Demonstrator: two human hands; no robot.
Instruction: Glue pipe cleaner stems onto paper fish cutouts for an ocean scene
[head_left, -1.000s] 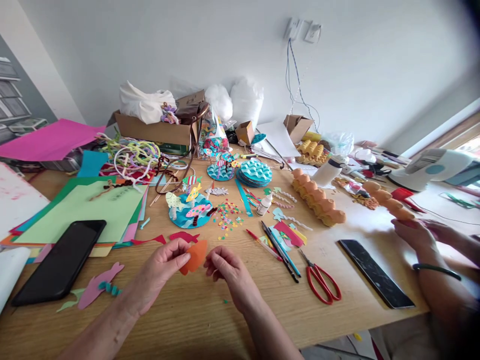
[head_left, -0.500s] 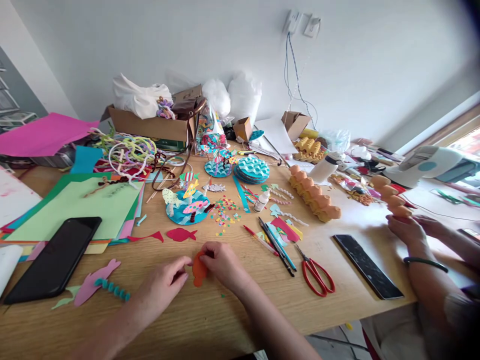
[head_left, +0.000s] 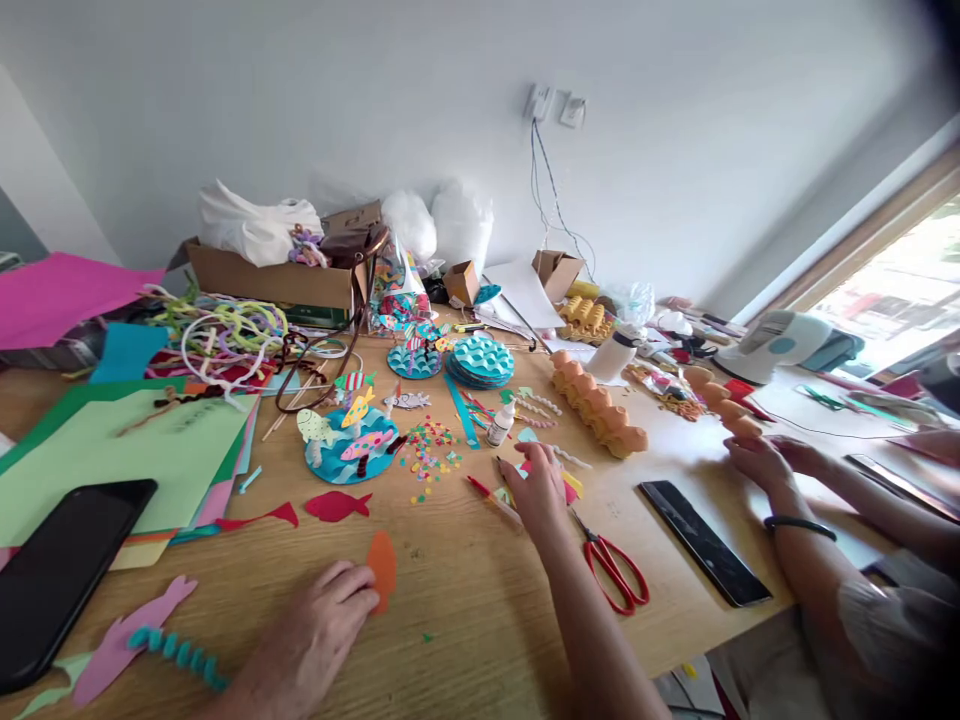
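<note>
My left hand (head_left: pixel 319 625) rests on the table, its fingertips closed on the edge of an orange paper fish (head_left: pixel 383 570). My right hand (head_left: pixel 537 492) is over the pens and paper scraps, fingers curved and apart; it covers most of the dark pens, leaving one dark tip (head_left: pixel 499 463) showing. A red pen (head_left: pixel 491 496) lies just left of it, and red-handled scissors (head_left: pixel 616 572) lie to its lower right. Beyond my left hand is a red paper fish (head_left: pixel 339 505). A small white glue bottle (head_left: pixel 500 425) stands behind my right hand.
Left are a black phone (head_left: pixel 79 570), coloured paper (head_left: pixel 142 450) and a pink paper shape (head_left: pixel 135 640). Blue discs with fish (head_left: pixel 352 440), confetti (head_left: pixel 431 450) and an egg carton (head_left: pixel 600 405) lie beyond. Right, another phone (head_left: pixel 705 540) lies near a co-worker's hands (head_left: pixel 765 465).
My right hand has let go of the orange paper fish and moved right, over the pens. My left hand has come onto the orange fish. The view has shifted right.
</note>
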